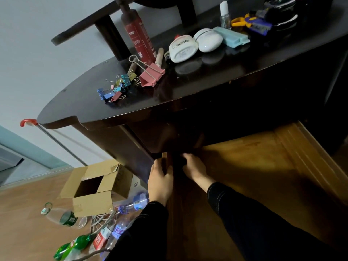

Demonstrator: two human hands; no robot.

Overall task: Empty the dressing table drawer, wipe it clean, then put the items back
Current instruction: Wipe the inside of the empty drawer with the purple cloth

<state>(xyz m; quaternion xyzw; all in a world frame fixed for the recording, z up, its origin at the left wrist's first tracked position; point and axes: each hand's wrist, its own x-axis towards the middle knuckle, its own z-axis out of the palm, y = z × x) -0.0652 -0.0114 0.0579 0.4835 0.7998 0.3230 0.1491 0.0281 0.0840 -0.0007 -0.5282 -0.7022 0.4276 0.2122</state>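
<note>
clasping the drawer wall [165,161], left hand [160,183] curls — right hand [194,168] reaches in, grip unclear.

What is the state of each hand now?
Left hand: grips the side wall of the drawer.
Right hand: inside the drawer, fingers curled; whether it holds anything cannot be told.

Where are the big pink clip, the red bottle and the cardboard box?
pink clip [150,76], head view, on its pink body
red bottle [141,40], head view, on its label
cardboard box [92,203], head view, on its front flap
</note>
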